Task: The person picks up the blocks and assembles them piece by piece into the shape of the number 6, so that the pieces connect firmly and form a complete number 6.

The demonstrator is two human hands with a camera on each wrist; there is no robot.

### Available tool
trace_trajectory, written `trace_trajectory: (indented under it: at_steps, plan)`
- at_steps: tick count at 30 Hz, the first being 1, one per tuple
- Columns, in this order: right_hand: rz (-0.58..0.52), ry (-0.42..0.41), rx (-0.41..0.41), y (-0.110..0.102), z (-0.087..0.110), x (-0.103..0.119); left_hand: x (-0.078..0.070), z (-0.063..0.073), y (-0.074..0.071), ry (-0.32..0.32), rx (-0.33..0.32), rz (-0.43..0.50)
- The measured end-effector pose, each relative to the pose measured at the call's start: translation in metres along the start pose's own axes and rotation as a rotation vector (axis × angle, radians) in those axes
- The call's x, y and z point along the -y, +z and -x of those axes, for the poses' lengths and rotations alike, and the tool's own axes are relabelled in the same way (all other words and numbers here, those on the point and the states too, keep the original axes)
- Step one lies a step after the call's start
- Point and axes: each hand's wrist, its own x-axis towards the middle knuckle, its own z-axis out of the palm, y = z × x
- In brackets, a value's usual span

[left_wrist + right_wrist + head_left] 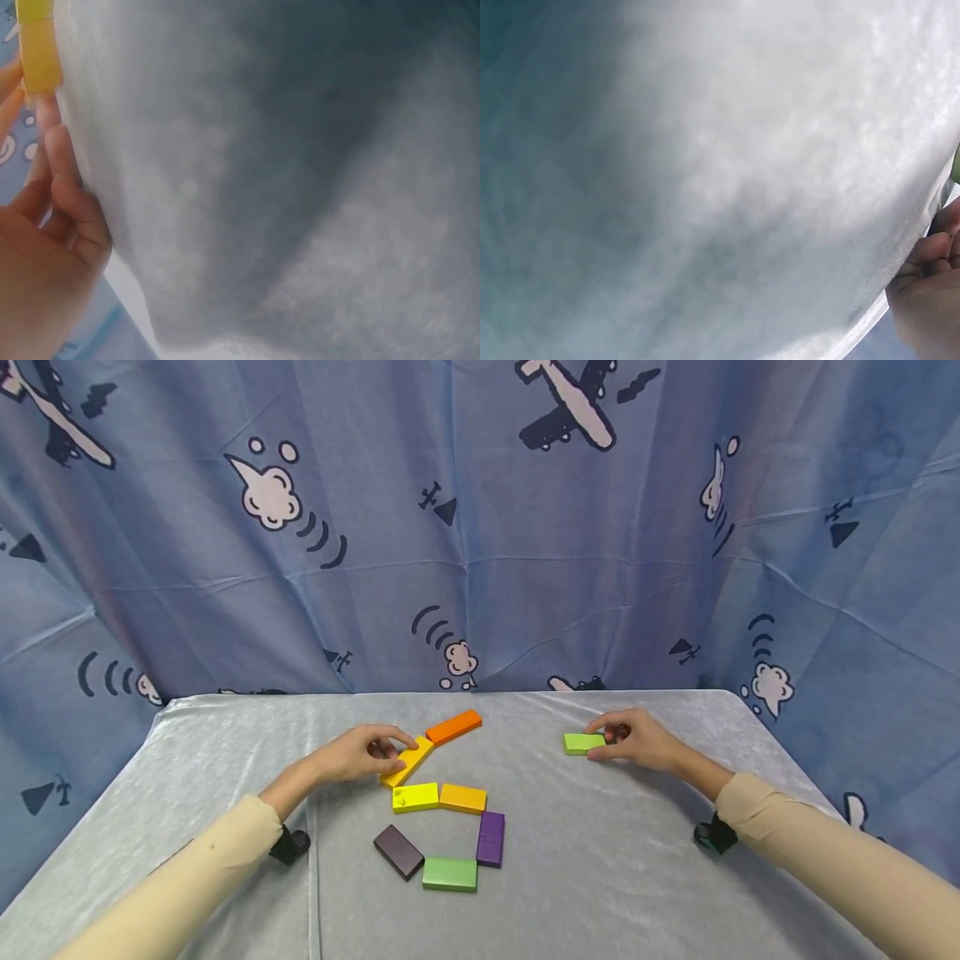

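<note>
My left hand (365,752) pinches an amber-yellow block (411,760) between thumb and fingers, the block lying slantwise on the cloth. Its far end meets an orange block (453,727); its near end lies close to a bright yellow block (415,797). In the left wrist view the amber-yellow block (40,64) shows at the upper left beside the fingertips. Further right, my right hand (636,741) grips a lime-green block (579,744) by its right end, thumb in front and fingers behind. Only a sliver of green appears at the edge of the right wrist view.
Touching the bright yellow block is a golden-orange block (462,798), followed by a purple block (491,839), a green block (450,875) and a dark brown block (399,852) in a bent chain. A grey cloth (600,877) covers the table. Behind hangs a blue printed curtain (540,593).
</note>
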Motion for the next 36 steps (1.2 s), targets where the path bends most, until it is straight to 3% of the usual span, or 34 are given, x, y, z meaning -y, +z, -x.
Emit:
trace_trajectory:
  at_steps: [6,16,24,36]
  plan:
    - [0.007,0.012,-0.004,-0.001,0.0,0.001,0.001,-0.001,-0.001,0.006,-0.001,-0.005]
    - [0.024,-0.038,-0.004,-0.004,0.001,0.001,0.0,-0.002,-0.001,0.019,0.001,-0.015]
    - [-0.001,0.003,0.014,-0.006,-0.008,0.016,0.0,0.0,-0.001,0.015,0.004,-0.004]
    - [-0.048,-0.089,0.1,0.01,-0.027,0.044,0.001,0.0,-0.001,0.021,-0.004,-0.011]
